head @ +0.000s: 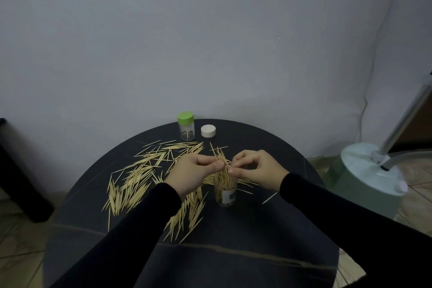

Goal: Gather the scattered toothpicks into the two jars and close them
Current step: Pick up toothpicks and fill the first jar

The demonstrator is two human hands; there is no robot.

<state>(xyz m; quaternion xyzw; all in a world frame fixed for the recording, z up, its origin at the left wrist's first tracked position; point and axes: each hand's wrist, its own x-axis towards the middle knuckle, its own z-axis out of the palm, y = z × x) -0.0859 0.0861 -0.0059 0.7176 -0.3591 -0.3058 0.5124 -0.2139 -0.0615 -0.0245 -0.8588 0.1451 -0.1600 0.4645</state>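
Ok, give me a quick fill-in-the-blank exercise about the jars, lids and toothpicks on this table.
1. The jar at the back of the table wears a ____ lid.
2. The white lid lies on the table, to the ____ of that jar.
3. Both hands, left hand and right hand, pinch a bundle of toothpicks over the ____ jar.

Missing words: green; right; open

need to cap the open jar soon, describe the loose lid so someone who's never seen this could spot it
Look to the far edge of the round dark table, by the wall. Right of the green-capped jar sits the white lid, flat on the tabletop. It is the only cap resting on no jar.
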